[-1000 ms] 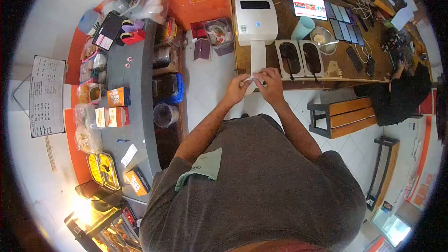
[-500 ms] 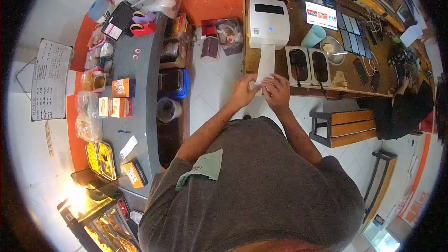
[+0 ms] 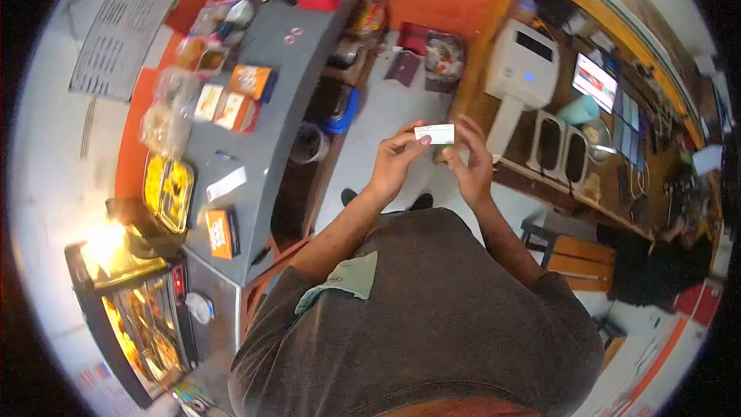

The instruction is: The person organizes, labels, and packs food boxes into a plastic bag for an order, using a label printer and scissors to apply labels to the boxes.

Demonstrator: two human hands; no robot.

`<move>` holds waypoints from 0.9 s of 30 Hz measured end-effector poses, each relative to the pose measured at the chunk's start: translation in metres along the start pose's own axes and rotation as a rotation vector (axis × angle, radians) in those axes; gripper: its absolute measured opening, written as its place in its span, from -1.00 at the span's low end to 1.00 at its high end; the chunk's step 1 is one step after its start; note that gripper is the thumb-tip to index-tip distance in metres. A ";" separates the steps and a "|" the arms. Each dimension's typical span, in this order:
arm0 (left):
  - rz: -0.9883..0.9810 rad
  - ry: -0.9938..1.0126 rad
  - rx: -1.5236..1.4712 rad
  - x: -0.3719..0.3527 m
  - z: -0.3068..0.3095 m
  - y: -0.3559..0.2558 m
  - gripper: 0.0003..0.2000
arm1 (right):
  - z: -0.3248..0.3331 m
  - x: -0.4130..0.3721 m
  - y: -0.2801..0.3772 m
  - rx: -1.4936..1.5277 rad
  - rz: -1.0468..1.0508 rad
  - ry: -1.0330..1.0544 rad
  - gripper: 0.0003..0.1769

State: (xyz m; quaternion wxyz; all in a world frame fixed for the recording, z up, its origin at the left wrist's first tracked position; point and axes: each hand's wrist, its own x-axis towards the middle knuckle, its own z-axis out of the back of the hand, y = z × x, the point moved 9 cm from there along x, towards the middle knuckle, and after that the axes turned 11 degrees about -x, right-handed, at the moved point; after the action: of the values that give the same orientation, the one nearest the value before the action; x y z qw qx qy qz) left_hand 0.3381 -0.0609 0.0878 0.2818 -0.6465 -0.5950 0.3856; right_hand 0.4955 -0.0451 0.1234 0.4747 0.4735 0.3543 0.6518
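Observation:
My left hand (image 3: 395,162) pinches a small white printed label (image 3: 438,134) by its left end, thumb on top. Just beyond the label's right edge is my right hand (image 3: 473,164), its thumb and fingers apart; I see nothing held in it. Both hands are in front of my chest, above the floor. To their right, a white label printer (image 3: 525,62) sits on the wooden table, and a blank paper strip (image 3: 505,127) hangs from its front. The small print on the label is too blurred to read.
On the left, a grey counter (image 3: 266,135) holds orange-and-white boxes (image 3: 221,233), a paper slip (image 3: 226,184), a pen and a tray of yellow food (image 3: 168,191). A lit food warmer (image 3: 143,324) stands at lower left. A wooden bench (image 3: 580,259) is at right.
Both hands have moved away from the printer's paper strip, and the label is now held apart in my left hand. My view has turned left, towards the counter.

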 end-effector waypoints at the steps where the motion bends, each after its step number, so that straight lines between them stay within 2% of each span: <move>1: -0.020 -0.005 -0.017 -0.007 0.014 -0.008 -0.84 | -0.016 0.003 0.008 0.016 0.013 0.037 -0.51; 3: -0.076 -0.051 -0.036 -0.023 0.047 -0.025 -0.81 | -0.055 0.010 0.028 0.091 0.006 0.146 -0.77; 4: -0.106 -0.074 0.008 -0.033 0.065 -0.035 -0.80 | -0.073 0.011 0.031 0.030 0.049 0.087 -0.89; 5: -0.140 -0.109 0.057 -0.045 0.086 -0.047 -0.79 | -0.100 0.012 0.039 0.064 0.071 0.147 -0.89; 6: -0.171 -0.150 0.078 -0.063 0.100 -0.063 -0.59 | -0.121 0.010 0.052 0.051 0.128 0.144 -0.88; 7: -0.206 -0.222 0.083 -0.082 0.124 -0.074 -0.59 | -0.145 0.006 0.066 0.039 0.185 0.141 -0.86; 8: -0.260 -0.304 0.197 -0.101 0.146 -0.087 -0.43 | -0.177 0.001 0.078 0.075 0.203 0.209 -0.86; 9: -0.304 -0.384 0.308 -0.121 0.169 -0.101 -0.27 | -0.204 -0.002 0.069 0.267 -0.023 0.218 -0.85; 10: -0.254 -0.482 0.293 -0.139 0.214 -0.099 -0.08 | -0.233 -0.011 0.061 0.435 -0.266 0.223 -0.84; 11: -0.271 -0.533 0.280 -0.161 0.260 -0.096 -0.08 | -0.262 -0.016 0.073 0.438 -0.263 0.279 -0.84; 13: -0.411 -0.831 1.021 -0.228 0.333 -0.125 -0.08 | -0.315 -0.020 0.113 0.322 -0.044 0.383 -0.81; 15: -0.083 -1.137 1.206 -0.295 0.397 -0.139 -0.05 | -0.395 -0.047 0.100 0.233 -0.091 0.720 -0.75; 17: -0.024 -1.252 1.234 -0.345 0.448 -0.144 -0.05 | -0.473 -0.087 0.081 0.166 -0.228 1.060 -0.70; 18: 0.052 -1.258 1.302 -0.359 0.473 -0.141 -0.07 | -0.505 -0.113 0.069 0.142 -0.325 1.197 -0.69; 19: 0.060 -1.275 1.288 -0.368 0.488 -0.143 -0.07 | -0.533 -0.134 0.062 0.090 -0.287 1.273 -0.68; 20: 0.143 -1.208 1.370 -0.369 0.501 -0.142 -0.09 | -0.557 -0.155 0.060 0.038 -0.249 1.347 -0.66; 21: 0.227 -1.133 1.449 -0.369 0.511 -0.139 -0.10 | -0.575 -0.173 0.063 0.054 -0.307 1.396 -0.70; 22: 0.219 -1.104 1.495 -0.367 0.516 -0.139 -0.19 | -0.591 -0.191 0.065 0.069 -0.365 1.442 -0.73; 23: 0.225 -1.110 1.483 -0.368 0.524 -0.135 -0.19 | -0.607 -0.204 0.065 0.059 -0.367 1.452 -0.73; 25: 0.057 -1.085 1.631 -0.363 0.522 -0.138 -0.27 | -0.633 -0.228 0.059 -0.037 -0.372 1.487 -0.69; 27: 0.066 -1.074 1.620 -0.365 0.523 -0.138 -0.32 | -0.649 -0.240 0.062 -0.077 -0.339 1.463 -0.69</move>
State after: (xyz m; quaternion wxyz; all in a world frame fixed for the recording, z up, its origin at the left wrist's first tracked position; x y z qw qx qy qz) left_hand -0.1724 -0.4517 -0.0237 0.3215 -0.0111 -0.1801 0.9296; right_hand -0.1171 -0.3005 -0.0823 0.2282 -0.1583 0.6243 0.7301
